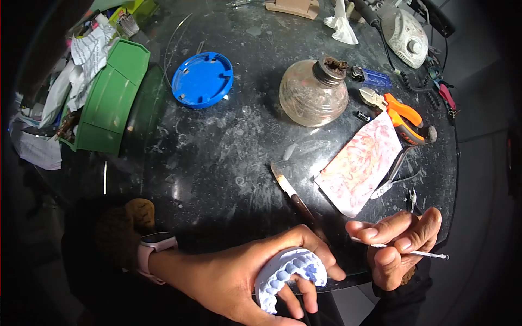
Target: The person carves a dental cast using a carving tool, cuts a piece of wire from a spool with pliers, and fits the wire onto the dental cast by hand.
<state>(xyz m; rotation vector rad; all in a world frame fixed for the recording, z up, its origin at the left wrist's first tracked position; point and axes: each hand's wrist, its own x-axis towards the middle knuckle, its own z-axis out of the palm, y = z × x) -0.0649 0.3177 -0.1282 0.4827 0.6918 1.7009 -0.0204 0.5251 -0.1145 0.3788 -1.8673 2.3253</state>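
My left hand (239,277), with a watch on its wrist, holds a pale bluish dental cast (285,271) near the table's front edge. The cast's row of teeth faces up, and a darker blue patch shows at its right end. To the right, my right hand (402,244) pinches a thin metal tool (429,254) between thumb and fingers; the tool lies roughly level, apart from the cast. A knife (293,196) with a dark handle rests on the table between and beyond the hands.
Beyond the hands, the dark table (217,157) holds a blue lid (202,80), a glass burner (312,95), a red-smeared sheet (361,165) and orange-handled pliers (402,114). A green bin (111,98) with papers stands left; a whitish device (405,35) sits back right.
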